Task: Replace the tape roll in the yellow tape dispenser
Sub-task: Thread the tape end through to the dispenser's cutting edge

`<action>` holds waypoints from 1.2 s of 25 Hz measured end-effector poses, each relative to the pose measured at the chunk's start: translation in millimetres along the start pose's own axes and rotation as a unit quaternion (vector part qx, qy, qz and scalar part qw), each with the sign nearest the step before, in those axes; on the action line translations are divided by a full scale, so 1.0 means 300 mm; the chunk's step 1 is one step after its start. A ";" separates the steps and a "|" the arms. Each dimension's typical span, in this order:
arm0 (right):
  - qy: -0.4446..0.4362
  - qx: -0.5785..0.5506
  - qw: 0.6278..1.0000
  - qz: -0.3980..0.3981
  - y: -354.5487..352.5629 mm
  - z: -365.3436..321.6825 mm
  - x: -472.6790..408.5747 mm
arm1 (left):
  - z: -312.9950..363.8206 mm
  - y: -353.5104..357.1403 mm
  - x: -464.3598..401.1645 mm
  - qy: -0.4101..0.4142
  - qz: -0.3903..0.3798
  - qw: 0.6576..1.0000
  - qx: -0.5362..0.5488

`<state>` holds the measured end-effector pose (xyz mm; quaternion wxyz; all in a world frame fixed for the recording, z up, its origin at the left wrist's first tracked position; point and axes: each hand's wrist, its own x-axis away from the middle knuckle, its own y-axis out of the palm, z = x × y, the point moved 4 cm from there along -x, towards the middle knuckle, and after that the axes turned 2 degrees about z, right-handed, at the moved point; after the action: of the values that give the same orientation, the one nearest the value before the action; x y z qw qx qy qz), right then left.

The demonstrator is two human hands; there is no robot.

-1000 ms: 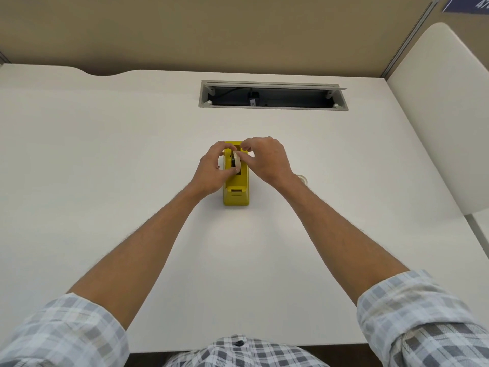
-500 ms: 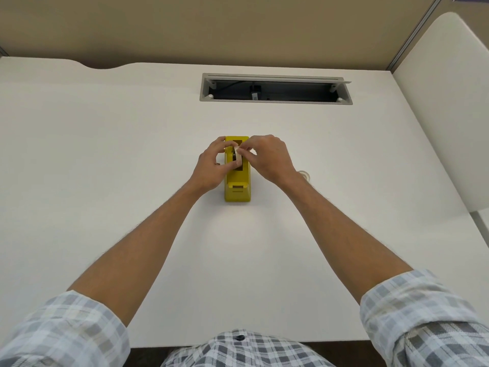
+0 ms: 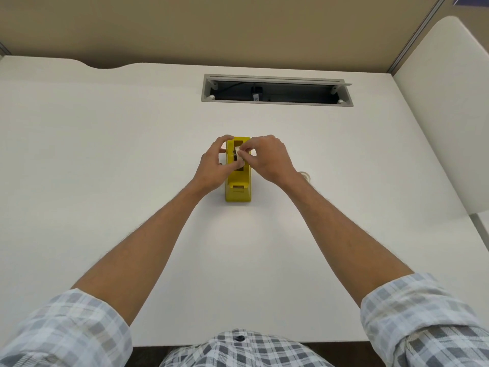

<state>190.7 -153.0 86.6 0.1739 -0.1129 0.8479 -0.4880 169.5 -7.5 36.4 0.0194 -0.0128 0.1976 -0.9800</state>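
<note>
A yellow tape dispenser (image 3: 237,189) stands at the middle of the white desk (image 3: 105,154), its cutter end toward me. A pale tape roll (image 3: 238,155) sits in the dispenser's open slot, mostly hidden by fingers. My left hand (image 3: 213,165) curls round the dispenser's left side, its thumb at the roll. My right hand (image 3: 267,157) pinches the roll from the right with thumb and forefinger. A second, clear roll (image 3: 305,176) peeks out on the desk behind my right wrist.
A grey cable slot (image 3: 276,89) is cut into the desk at the back. A white rounded panel (image 3: 447,107) stands along the right edge. A beige partition rises behind the desk.
Both hands stay at the dispenser; the fingers have shifted slightly on the roll in the slot. The view has tilted a little.
</note>
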 end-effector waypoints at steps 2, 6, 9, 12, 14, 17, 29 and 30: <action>0.007 -0.009 1.000 0.002 0.000 0.004 0.008 | -0.005 0.001 -0.006 -0.004 -0.002 1.000 -0.002; 0.007 -0.012 1.000 0.011 0.003 0.000 0.015 | -0.015 -0.005 -0.010 -0.006 -0.017 1.000 -0.020; 0.004 -0.007 1.000 0.016 0.005 -0.001 0.013 | -0.013 -0.008 -0.009 -0.002 -0.017 1.000 -0.018; -0.005 0.004 1.000 0.009 0.003 -0.004 0.011 | -0.010 -0.007 -0.009 0.007 -0.015 1.000 -0.014; -0.021 0.017 1.000 0.001 0.003 -0.009 0.011 | -0.013 -0.007 -0.010 0.002 -0.014 1.000 -0.019; -0.052 0.049 0.997 -0.004 -0.002 -0.018 0.009 | -0.014 -0.007 -0.015 -0.002 -0.015 0.999 -0.036; -0.064 0.069 0.995 -0.039 -0.006 -0.019 -0.002 | -0.011 -0.005 -0.022 0.019 -0.012 0.999 -0.026; -0.065 0.068 0.995 -0.039 -0.005 -0.018 0.000 | -0.011 -0.005 -0.022 0.021 -0.015 0.999 -0.028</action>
<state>188.6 -149.5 90.5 0.2166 -0.1654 0.7944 -0.5428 175.9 -4.5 33.8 0.0004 0.0048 0.2250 -0.9744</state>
